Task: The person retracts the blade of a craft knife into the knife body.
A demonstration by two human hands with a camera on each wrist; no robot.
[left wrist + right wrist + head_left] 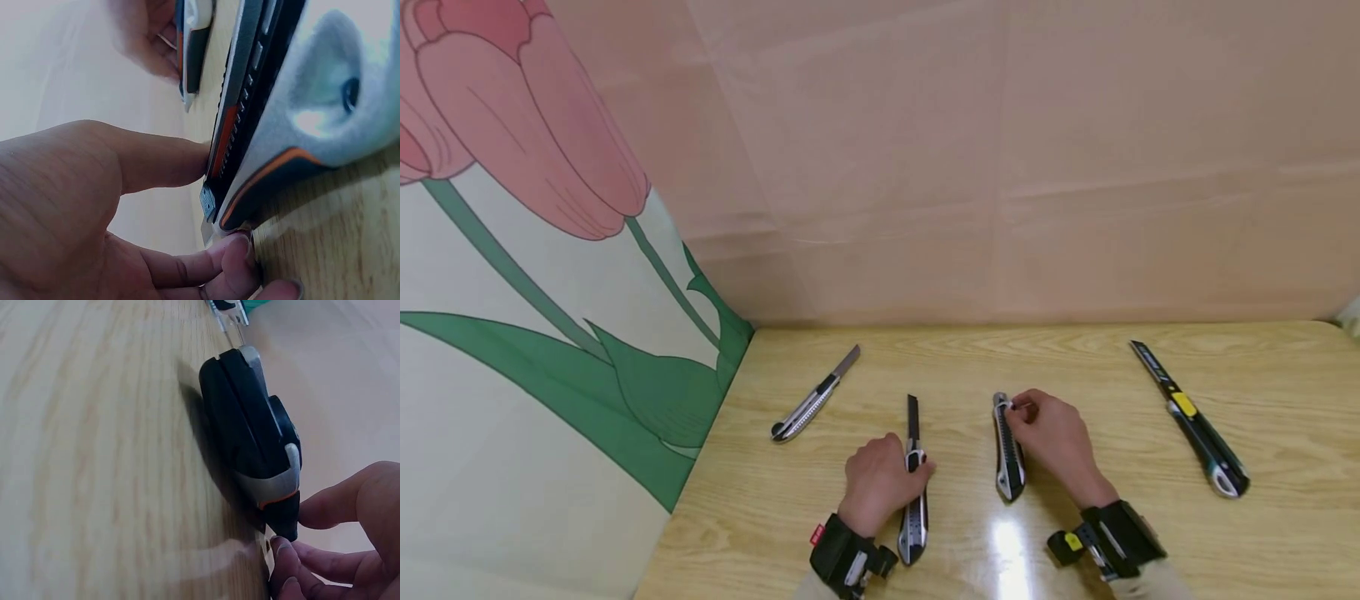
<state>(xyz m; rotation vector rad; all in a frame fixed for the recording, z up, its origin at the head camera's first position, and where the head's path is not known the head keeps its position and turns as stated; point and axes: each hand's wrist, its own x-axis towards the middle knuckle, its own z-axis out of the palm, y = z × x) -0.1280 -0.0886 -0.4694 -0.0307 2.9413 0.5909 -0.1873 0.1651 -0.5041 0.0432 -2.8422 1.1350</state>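
Note:
On the wooden table lies a box cutter [913, 525] with its dark blade out, pointing away from me. My left hand [880, 479] pinches it near the blade end, thumb over one side and curled fingers at the other. In the left wrist view this box cutter [275, 119] shows a silver body with dark and orange trim. To the right, a second silver-and-black box cutter [1011, 467] has no long blade showing. Thumb and fingertips of my right hand [1056, 433] pinch its far end, and the right wrist view shows them at the cutter's [250, 425] black tip.
A slim silver box cutter [808, 408] with its blade out lies at the left. Far right is a black box cutter [1195, 425] with a yellow slider. A pinkish cloth [1000, 167] hangs behind the table [700, 517], with a printed tulip cloth [535, 125] at the left.

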